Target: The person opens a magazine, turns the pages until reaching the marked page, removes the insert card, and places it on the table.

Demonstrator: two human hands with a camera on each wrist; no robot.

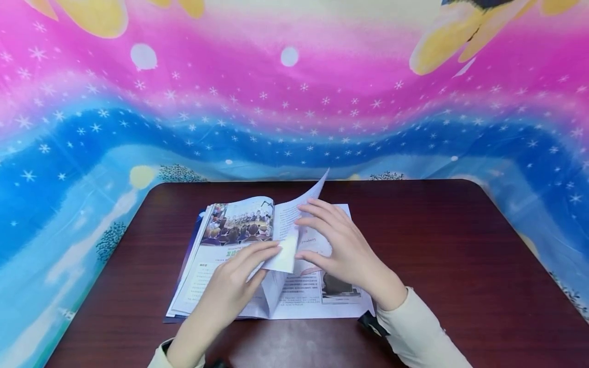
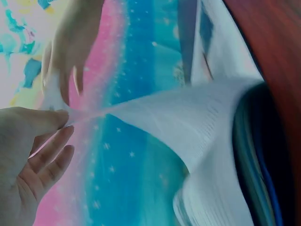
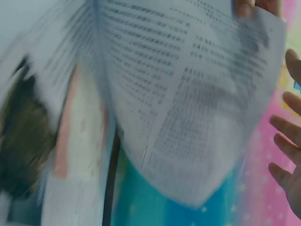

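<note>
An open magazine (image 1: 306, 309) lies on the table with a picture and text on its left side. One page (image 1: 284, 253) stands lifted and curved between both hands. My left hand (image 1: 234, 281) pinches that page near its lower corner, between thumb and fingers. In the right wrist view the left fingertips grip the corner of the printed page (image 3: 188, 80). On the page's other side is my right hand (image 1: 345, 245), fingers spread and thumb apart. The right wrist view shows those loose right fingers (image 3: 287, 125) beside the page, holding nothing.
The dark red-brown table (image 1: 437, 255) extends around the magazine. Behind it hangs a pink and blue cloth (image 1: 294, 117) with snowflakes. A dark blue edge (image 1: 195, 230) shows beneath the magazine's left side. Light sleeves (image 1: 421, 329) cover both forearms.
</note>
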